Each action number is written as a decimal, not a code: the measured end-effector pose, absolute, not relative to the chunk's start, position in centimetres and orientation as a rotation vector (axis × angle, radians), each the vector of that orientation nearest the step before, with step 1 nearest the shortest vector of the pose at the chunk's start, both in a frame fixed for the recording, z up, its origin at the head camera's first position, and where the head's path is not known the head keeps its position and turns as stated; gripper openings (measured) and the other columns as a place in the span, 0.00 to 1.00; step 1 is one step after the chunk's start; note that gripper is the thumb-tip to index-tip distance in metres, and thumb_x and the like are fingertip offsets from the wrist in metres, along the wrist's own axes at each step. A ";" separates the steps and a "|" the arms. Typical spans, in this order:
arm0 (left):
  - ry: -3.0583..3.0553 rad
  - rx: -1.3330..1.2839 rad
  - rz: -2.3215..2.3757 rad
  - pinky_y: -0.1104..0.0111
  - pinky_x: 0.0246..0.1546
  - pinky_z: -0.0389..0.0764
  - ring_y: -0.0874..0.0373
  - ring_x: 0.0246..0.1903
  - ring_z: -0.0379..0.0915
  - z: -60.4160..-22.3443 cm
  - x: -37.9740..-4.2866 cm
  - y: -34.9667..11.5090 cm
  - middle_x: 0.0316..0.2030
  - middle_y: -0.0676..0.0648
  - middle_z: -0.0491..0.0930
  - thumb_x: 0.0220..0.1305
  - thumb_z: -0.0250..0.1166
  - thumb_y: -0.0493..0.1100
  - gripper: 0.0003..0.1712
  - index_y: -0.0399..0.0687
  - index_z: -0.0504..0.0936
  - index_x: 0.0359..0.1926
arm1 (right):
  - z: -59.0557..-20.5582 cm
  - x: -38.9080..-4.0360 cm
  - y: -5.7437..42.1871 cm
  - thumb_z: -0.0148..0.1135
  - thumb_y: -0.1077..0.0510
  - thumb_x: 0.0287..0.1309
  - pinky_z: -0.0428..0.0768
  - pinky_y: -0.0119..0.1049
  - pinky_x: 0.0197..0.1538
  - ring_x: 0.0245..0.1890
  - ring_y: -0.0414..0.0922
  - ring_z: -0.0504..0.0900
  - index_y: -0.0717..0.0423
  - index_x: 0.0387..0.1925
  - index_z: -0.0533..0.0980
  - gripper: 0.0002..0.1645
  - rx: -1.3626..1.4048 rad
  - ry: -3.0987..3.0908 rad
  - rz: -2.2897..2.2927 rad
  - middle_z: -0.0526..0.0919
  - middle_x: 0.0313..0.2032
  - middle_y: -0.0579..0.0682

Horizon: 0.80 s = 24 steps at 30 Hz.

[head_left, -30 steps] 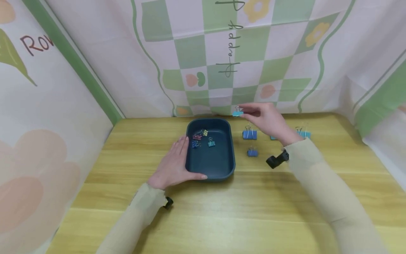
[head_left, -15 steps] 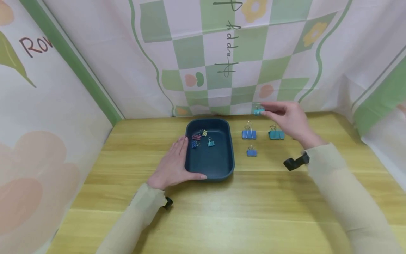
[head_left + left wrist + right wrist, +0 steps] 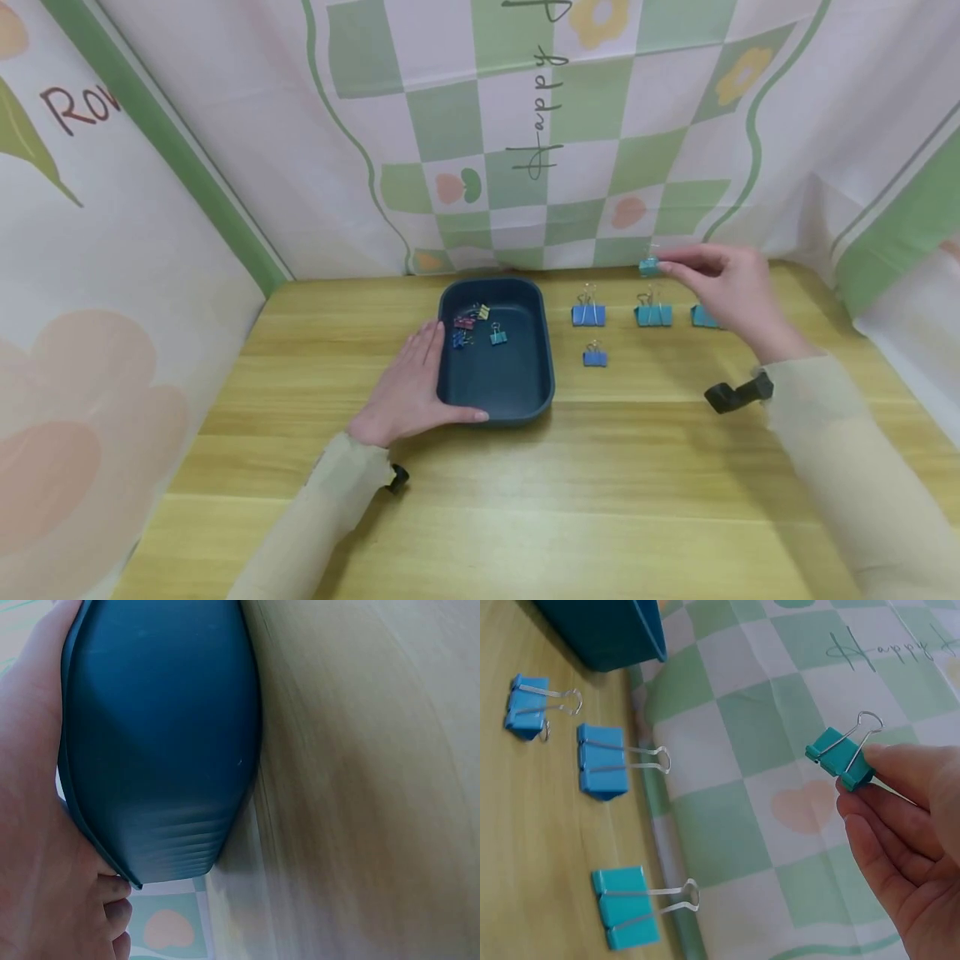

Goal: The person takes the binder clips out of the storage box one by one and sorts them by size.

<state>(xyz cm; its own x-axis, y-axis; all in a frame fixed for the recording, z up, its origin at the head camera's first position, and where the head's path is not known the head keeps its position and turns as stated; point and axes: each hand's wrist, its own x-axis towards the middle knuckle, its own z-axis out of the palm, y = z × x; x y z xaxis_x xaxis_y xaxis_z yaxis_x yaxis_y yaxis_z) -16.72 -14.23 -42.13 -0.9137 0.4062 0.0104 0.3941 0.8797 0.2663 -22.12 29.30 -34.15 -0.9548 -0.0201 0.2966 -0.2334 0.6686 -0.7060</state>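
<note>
My right hand [image 3: 738,287] pinches a small teal binder clip [image 3: 841,757] between thumb and fingertips, its wire handles pointing up. The clip is held in the air behind a larger teal binder clip [image 3: 654,316] standing on the table. My left hand [image 3: 408,387] rests against the dark blue tray [image 3: 553,367], straight fingers along its left side and thumb along the near rim. Inside the tray lie small binder clips: yellow [image 3: 483,312], red [image 3: 465,322], blue [image 3: 461,339] and teal [image 3: 498,337].
Right of the tray stand a large blue binder clip [image 3: 588,315] and a smaller blue binder clip [image 3: 595,358] nearer me. Another teal binder clip [image 3: 705,317] is partly hidden by my right hand. A patterned curtain [image 3: 517,192] hangs behind the wooden table [image 3: 525,500].
My right hand has carried the small teal binder clip rightward, from near the tray's far right corner to behind the larger teal one. The left hand and tray have stayed put.
</note>
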 end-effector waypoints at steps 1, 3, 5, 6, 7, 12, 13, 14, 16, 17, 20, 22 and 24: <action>3.001 0.641 0.410 0.63 0.75 0.37 0.53 0.78 0.28 -42.1 -16.7 -14.2 0.80 0.42 0.36 0.38 0.49 0.95 0.85 0.40 0.36 0.81 | -34.2 -22.0 29.5 0.68 0.44 0.66 0.77 0.19 0.36 0.38 0.29 0.82 0.52 0.51 0.87 0.21 0.194 -2.625 1.161 0.88 0.46 0.43; 3.001 0.648 0.410 0.63 0.75 0.37 0.53 0.78 0.28 -42.1 -16.8 -14.3 0.80 0.41 0.36 0.39 0.50 0.95 0.85 0.40 0.36 0.81 | -34.5 -21.7 30.0 0.68 0.44 0.66 0.78 0.19 0.35 0.37 0.30 0.82 0.53 0.50 0.86 0.21 0.189 -2.635 1.154 0.88 0.45 0.43; 3.003 0.653 0.410 0.63 0.76 0.37 0.53 0.78 0.28 -42.1 -16.8 -14.3 0.80 0.41 0.36 0.39 0.51 0.94 0.85 0.39 0.36 0.81 | -34.8 -21.4 30.4 0.67 0.43 0.66 0.78 0.20 0.34 0.36 0.31 0.82 0.54 0.50 0.86 0.22 0.184 -2.658 1.134 0.89 0.45 0.46; 3.002 0.653 0.407 0.63 0.75 0.37 0.53 0.78 0.28 -42.1 -16.7 -14.3 0.80 0.41 0.36 0.39 0.51 0.94 0.85 0.40 0.36 0.81 | -35.0 -21.3 30.6 0.67 0.42 0.66 0.78 0.21 0.33 0.35 0.31 0.82 0.54 0.50 0.86 0.22 0.180 -2.672 1.126 0.89 0.45 0.49; 3.003 0.653 0.406 0.63 0.75 0.37 0.53 0.78 0.28 -42.1 -16.7 -14.3 0.80 0.41 0.36 0.39 0.51 0.94 0.85 0.39 0.36 0.81 | -35.3 -21.2 30.8 0.67 0.41 0.66 0.78 0.22 0.33 0.35 0.31 0.82 0.54 0.51 0.86 0.23 0.175 -2.696 1.123 0.88 0.46 0.51; 3.003 0.651 0.398 0.63 0.75 0.37 0.54 0.78 0.27 -42.1 -16.7 -14.3 0.80 0.41 0.36 0.39 0.51 0.94 0.85 0.40 0.36 0.81 | -37.2 -20.7 31.7 0.67 0.41 0.66 0.80 0.22 0.35 0.37 0.31 0.82 0.53 0.52 0.85 0.24 0.204 -2.787 1.104 0.87 0.48 0.56; 3.004 0.652 0.403 0.63 0.75 0.37 0.53 0.78 0.27 -42.1 -16.7 -14.3 0.80 0.41 0.36 0.39 0.51 0.94 0.85 0.40 0.36 0.81 | -37.7 -20.6 31.8 0.67 0.42 0.66 0.79 0.22 0.36 0.37 0.32 0.83 0.54 0.52 0.85 0.23 0.218 -2.799 1.105 0.87 0.48 0.57; 3.005 0.655 0.408 0.63 0.76 0.37 0.53 0.78 0.28 -42.1 -16.7 -14.3 0.80 0.41 0.36 0.39 0.51 0.94 0.85 0.39 0.37 0.81 | -38.2 -20.5 32.0 0.67 0.43 0.67 0.79 0.21 0.37 0.38 0.33 0.83 0.55 0.52 0.85 0.23 0.238 -2.811 1.103 0.87 0.48 0.58; 3.003 0.651 0.416 0.63 0.76 0.37 0.53 0.78 0.28 -42.1 -16.7 -14.3 0.80 0.41 0.36 0.39 0.51 0.94 0.85 0.39 0.37 0.81 | -39.1 -20.4 32.3 0.67 0.44 0.67 0.78 0.20 0.38 0.40 0.36 0.84 0.56 0.53 0.85 0.23 0.245 -2.846 1.104 0.87 0.48 0.58; 3.003 0.651 0.419 0.63 0.76 0.38 0.53 0.78 0.28 -42.1 -16.6 -14.3 0.80 0.41 0.36 0.39 0.51 0.94 0.85 0.39 0.37 0.81 | -39.6 -20.3 32.4 0.67 0.43 0.67 0.78 0.20 0.39 0.40 0.38 0.84 0.56 0.53 0.85 0.24 0.246 -2.866 1.108 0.87 0.48 0.58; 3.005 0.654 0.425 0.62 0.76 0.38 0.53 0.78 0.28 -42.0 -16.6 -14.3 0.80 0.41 0.37 0.39 0.51 0.94 0.85 0.39 0.37 0.81 | -40.9 -20.0 32.8 0.65 0.41 0.68 0.79 0.24 0.40 0.43 0.44 0.85 0.56 0.54 0.84 0.26 0.244 -2.932 1.105 0.87 0.49 0.57; 3.002 0.649 0.420 0.63 0.75 0.37 0.53 0.78 0.28 -42.0 -16.6 -14.3 0.80 0.42 0.36 0.39 0.50 0.94 0.85 0.40 0.37 0.81 | -41.6 -19.9 33.0 0.64 0.41 0.69 0.80 0.27 0.41 0.45 0.49 0.85 0.55 0.54 0.84 0.25 0.256 -2.953 1.093 0.87 0.49 0.57; 3.001 0.647 0.415 0.63 0.75 0.37 0.54 0.78 0.28 -42.0 -16.6 -14.2 0.80 0.42 0.36 0.39 0.50 0.95 0.85 0.40 0.36 0.81 | -42.2 -19.7 33.2 0.64 0.42 0.69 0.79 0.29 0.42 0.45 0.52 0.84 0.55 0.54 0.84 0.24 0.283 -2.963 1.080 0.87 0.48 0.57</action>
<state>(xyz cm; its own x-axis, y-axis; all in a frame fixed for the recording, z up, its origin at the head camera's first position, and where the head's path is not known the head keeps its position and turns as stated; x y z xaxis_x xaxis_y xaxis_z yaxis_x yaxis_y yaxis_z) -16.61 -14.25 -42.02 -0.9117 0.4105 0.0139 0.3989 0.8767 0.2688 -19.71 33.20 -42.21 -0.9837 -0.1755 0.0377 -0.1586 0.7512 -0.6407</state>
